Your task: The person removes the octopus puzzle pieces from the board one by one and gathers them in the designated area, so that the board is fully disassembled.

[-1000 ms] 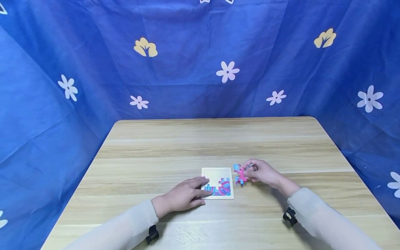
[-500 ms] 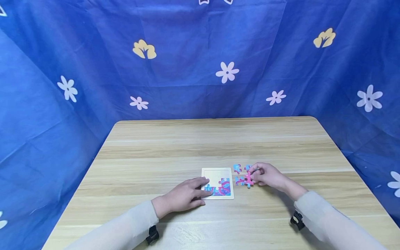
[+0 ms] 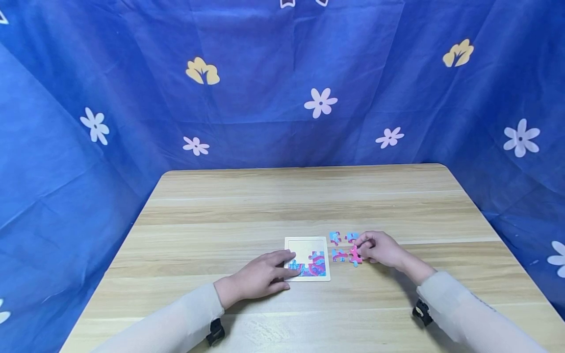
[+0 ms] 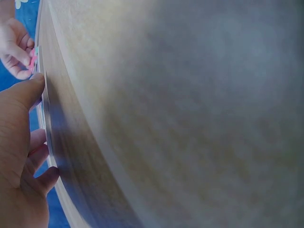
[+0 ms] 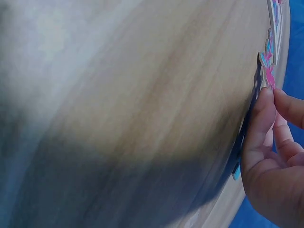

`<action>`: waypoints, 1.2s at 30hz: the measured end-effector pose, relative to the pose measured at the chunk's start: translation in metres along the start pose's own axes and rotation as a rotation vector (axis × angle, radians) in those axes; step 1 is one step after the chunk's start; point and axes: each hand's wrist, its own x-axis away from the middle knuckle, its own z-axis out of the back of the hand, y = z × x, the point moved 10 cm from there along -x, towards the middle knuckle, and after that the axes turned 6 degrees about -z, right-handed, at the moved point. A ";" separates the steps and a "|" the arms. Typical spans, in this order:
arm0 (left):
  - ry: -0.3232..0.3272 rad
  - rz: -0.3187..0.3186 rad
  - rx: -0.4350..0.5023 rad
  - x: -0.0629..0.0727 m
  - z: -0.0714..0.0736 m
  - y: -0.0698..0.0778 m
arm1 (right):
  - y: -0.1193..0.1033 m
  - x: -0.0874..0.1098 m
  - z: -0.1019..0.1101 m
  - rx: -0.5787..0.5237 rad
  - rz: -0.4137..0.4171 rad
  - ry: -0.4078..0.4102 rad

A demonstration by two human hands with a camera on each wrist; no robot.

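My left hand [image 3: 260, 274] rests on the left side of a square puzzle tray [image 3: 328, 260], its fingers reaching over the rim onto the picture. Blue, pink and purple puzzle pieces [image 3: 319, 267] fill the tray's lower part, while its bare cream base shows above. Just right of the tray, the thumb and index finger of my right hand [image 3: 379, 249] pinch a pink puzzle piece [image 3: 355, 256]. The right wrist view shows this pink piece [image 5: 269, 76] tilted slightly off the table. In the left wrist view, my left hand [image 4: 21, 142] touches the tray's edge.
Beside the tray lie loose puzzle pieces: a blue one [image 3: 335, 238] at the back, another [image 3: 351, 237] partly behind my right fingers, and a pink-and-blue one [image 3: 339, 255] in front. A blue flowered cloth [image 3: 265, 98] hangs around the wooden table [image 3: 220, 211].
My right hand has moved right with the pink puzzle piece, away from the tray, uncovering loose pieces beneath. My left hand has stayed in place.
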 end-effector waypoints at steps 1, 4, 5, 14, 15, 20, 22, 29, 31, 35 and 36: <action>-0.002 0.001 0.000 0.000 0.000 0.000 | 0.000 0.000 0.001 0.003 0.001 0.007; -0.005 0.003 0.000 0.000 0.000 0.000 | 0.002 -0.001 0.003 0.015 0.005 0.021; -0.005 0.003 0.001 0.000 -0.001 0.000 | 0.002 -0.001 0.003 0.016 0.007 0.024; -0.006 0.003 0.006 0.000 0.001 0.002 | 0.003 -0.001 0.004 0.024 0.006 0.038; -0.007 0.004 0.007 0.000 0.001 0.002 | 0.003 0.000 0.004 0.025 0.006 0.040; -0.017 0.015 0.010 0.000 0.000 0.001 | 0.003 0.000 0.005 0.038 0.002 0.050; -0.023 0.021 0.011 0.000 -0.001 0.001 | 0.004 0.000 0.006 0.042 -0.002 0.053; -0.034 0.045 0.040 -0.001 -0.001 0.000 | 0.002 0.002 0.007 0.027 0.003 0.065; -0.033 0.048 0.045 -0.001 -0.001 0.000 | 0.000 0.002 0.006 0.013 0.011 0.064; -0.025 0.047 0.050 -0.001 -0.001 -0.001 | -0.005 0.000 -0.003 -0.025 0.030 0.031; -0.023 0.048 0.053 -0.001 -0.001 -0.002 | -0.006 0.000 -0.005 -0.033 0.034 0.020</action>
